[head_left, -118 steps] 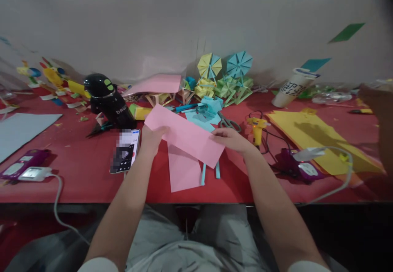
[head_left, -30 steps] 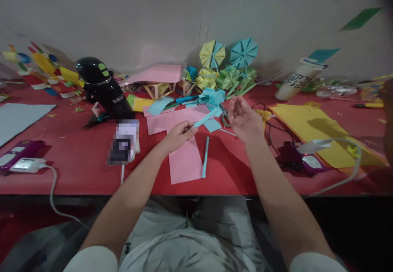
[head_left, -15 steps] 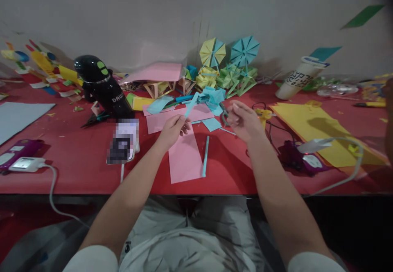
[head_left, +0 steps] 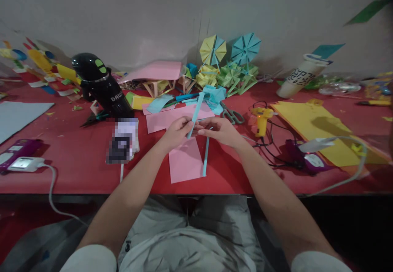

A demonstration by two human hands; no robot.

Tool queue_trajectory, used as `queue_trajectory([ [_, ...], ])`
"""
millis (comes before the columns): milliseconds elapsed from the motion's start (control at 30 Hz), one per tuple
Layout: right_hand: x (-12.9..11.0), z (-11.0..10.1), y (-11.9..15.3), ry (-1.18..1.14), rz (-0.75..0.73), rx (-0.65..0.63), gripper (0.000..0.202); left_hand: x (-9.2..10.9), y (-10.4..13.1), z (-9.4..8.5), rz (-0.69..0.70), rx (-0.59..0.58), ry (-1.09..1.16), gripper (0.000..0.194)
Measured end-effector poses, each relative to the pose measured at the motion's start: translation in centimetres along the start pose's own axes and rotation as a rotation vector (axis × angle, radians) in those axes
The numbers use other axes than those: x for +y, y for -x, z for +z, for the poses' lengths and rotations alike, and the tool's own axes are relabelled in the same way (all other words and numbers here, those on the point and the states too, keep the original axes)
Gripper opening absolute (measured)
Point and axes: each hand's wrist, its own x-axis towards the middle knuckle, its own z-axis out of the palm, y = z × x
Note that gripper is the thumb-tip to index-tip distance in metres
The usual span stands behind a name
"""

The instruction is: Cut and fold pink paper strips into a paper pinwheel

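Observation:
Between the thumb and fingers of my left hand (head_left: pixel 178 133) is a light blue paper strip (head_left: pixel 197 110), slanting up and away. My right hand (head_left: pixel 219 131) is close beside it, thumb and fingers apart, fingertips near the strip's lower part; whether they touch it is unclear. Below both hands lies pink paper (head_left: pixel 186 163) on the red table. A second narrow blue strip (head_left: pixel 206 157), which looks rolled or folded, rests along the pink paper's right edge. Scissors (head_left: pixel 233 115) with grey-green handles lie just beyond my right hand.
A yellow glue gun (head_left: pixel 261 121) with a dark cord stands to the right, near yellow paper sheets (head_left: pixel 310 120). Folded paper umbrellas (head_left: pixel 244 50) and crumpled blue paper (head_left: pixel 215 96) are at the back. A black bottle (head_left: pixel 106 88) and a phone (head_left: pixel 123 141) are left.
My right hand has moved left and down from beside the scissors to my left hand. The scissors and glue gun show more fully. The blue strip has shifted slightly right, its lower end now visible.

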Motion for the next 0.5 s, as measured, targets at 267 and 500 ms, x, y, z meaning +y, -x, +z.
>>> queue_trajectory([
  [267, 0.28, 0.23, -0.09, 0.005, -0.036, -0.015, 0.03, -0.15, 0.13, 0.32, -0.055, -0.01, 0.02, 0.024],
  [500, -0.07, -0.16, -0.14, 0.139, -0.119, 0.103, 0.024, 0.15, 0.08, 0.25, -0.1, 0.006, 0.006, 0.018],
])
